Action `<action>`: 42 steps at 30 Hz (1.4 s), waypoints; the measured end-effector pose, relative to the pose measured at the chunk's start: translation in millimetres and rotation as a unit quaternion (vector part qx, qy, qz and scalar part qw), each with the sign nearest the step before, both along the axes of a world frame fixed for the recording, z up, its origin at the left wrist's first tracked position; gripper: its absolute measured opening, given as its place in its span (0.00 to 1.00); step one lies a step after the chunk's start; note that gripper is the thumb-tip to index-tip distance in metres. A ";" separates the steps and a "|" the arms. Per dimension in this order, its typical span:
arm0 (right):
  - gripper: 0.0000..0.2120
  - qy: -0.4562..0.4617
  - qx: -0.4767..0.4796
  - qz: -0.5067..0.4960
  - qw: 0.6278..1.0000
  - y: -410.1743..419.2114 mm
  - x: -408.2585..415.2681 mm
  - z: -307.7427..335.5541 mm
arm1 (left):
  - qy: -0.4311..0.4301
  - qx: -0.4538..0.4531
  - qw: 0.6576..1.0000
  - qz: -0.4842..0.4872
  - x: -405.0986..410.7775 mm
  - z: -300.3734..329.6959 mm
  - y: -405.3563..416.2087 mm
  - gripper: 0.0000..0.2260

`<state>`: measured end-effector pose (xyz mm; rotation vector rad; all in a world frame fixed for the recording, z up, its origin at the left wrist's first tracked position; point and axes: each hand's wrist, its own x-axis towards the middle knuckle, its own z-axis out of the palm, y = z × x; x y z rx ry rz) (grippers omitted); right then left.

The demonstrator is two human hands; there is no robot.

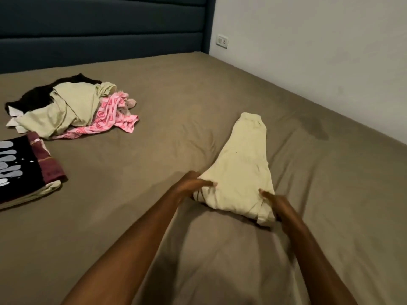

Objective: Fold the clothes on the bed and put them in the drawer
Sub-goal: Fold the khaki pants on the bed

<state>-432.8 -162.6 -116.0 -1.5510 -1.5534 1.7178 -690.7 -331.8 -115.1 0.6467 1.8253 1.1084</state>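
While both hands grip it, cream garment lies flat.

Garment right on bed; pile far left; folded stack before pile.

Clothes on bed, head view: one garment laid out, one loose pile, one folded stack.

Pale yellow garment lies folded lengthwise on the brown sheet, right of centre; narrow end points toward the wall, wide near end bunched and slightly raised. Unfolded pile sits well apart, at far left near the headboard: black item at the back, pale green item crumpled on top, pink patterned item spilling out to the right. Folded stack lies just in front of the pile at the left edge: black printed top uppermost, maroon piece beneath, pale layer at the bottom; partly cut off by the frame.
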 end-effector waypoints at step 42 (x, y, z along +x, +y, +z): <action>0.16 0.173 0.092 -0.027 0.980 -252.7 143.7 -65.7 | -0.069 0.000 0.994 0.081 57.3 -38.8 -257.5 0.15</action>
